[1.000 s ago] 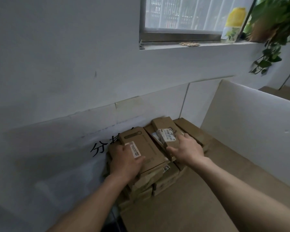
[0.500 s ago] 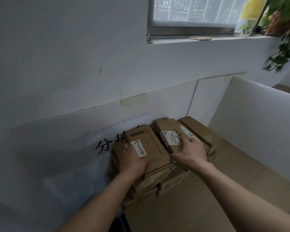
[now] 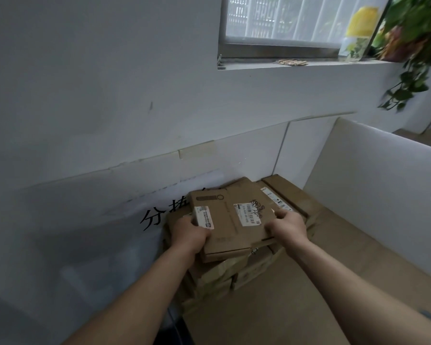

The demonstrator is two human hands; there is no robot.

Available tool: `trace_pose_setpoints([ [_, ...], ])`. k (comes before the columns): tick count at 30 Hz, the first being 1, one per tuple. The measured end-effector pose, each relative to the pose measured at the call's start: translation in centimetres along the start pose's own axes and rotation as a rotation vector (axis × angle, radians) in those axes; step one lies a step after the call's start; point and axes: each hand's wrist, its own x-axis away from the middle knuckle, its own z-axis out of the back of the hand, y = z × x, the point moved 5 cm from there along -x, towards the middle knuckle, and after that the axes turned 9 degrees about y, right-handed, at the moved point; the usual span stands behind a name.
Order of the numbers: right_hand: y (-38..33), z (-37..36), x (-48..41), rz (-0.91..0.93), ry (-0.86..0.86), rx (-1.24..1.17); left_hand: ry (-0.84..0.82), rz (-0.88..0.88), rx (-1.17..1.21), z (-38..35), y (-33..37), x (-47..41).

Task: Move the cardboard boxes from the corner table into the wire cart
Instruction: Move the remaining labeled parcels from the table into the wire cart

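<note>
Against the white corner wall (image 3: 110, 108), the topmost flat brown cardboard boxes (image 3: 219, 232) lie on their stack (image 3: 222, 275), left hand (image 3: 190, 235) and right hand (image 3: 288, 226) curled round their outer edges: evidently the pickup step, which calls for a level lift toward the unseen wire cart.

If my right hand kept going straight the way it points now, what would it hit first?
The scribbled-on cardboard box that your right hand holds by its right edge. Pushing on would likely shove it against the neighbouring box, though depth is unclear.
</note>
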Motion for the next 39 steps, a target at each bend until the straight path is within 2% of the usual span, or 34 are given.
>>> trace_pose_setpoints([
  [4,1.3,0.1,-0.5,-0.149,-0.05,-0.252,-0.075,0.05,0.131,0.4,-0.1,0.1],
  [9,1.1,0.3,0.7,-0.193,-0.157,-0.431,-0.148,0.024,0.207,1.0,0.4,0.4],
  [17,0.3,1.7,2.6,-0.048,-0.211,-0.475,-0.223,-0.131,0.267,2.3,1.6,1.5],
  [22,-0.1,3.1,4.0,-0.008,-0.204,-0.566,-0.273,-0.119,0.293,3.2,1.8,3.0],
  [27,-1.3,4.8,5.6,0.064,-0.231,-0.605,-0.268,-0.152,0.361,4.3,2.3,5.9],
  [31,-2.2,5.7,7.5,0.15,-0.25,-0.632,-0.177,-0.231,0.369,6.2,2.8,9.0],
  [39,-3.3,6.5,13.7,0.333,-0.429,-0.617,-0.036,-0.304,0.36,11.5,1.9,17.4],
])
